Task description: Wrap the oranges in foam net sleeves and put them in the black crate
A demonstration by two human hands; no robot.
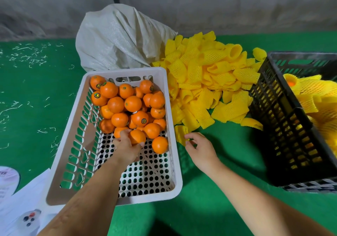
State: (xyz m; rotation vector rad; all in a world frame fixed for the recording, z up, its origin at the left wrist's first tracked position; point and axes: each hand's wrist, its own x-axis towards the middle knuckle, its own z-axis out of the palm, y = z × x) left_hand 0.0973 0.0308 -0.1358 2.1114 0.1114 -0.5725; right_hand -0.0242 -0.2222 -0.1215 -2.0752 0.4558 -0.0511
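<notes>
Left hand (125,147) gripping, right hand (197,147) pinching

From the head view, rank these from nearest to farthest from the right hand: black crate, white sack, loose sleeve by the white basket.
From the right hand:
1. Loose sleeve, at its fingertips.
2. Black crate, to its right.
3. White sack, far back left.

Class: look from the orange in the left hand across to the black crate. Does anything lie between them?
Yes. The white basket's right wall and the right hand, pinching a foam sleeve, lie between the orange and the black crate.
</notes>
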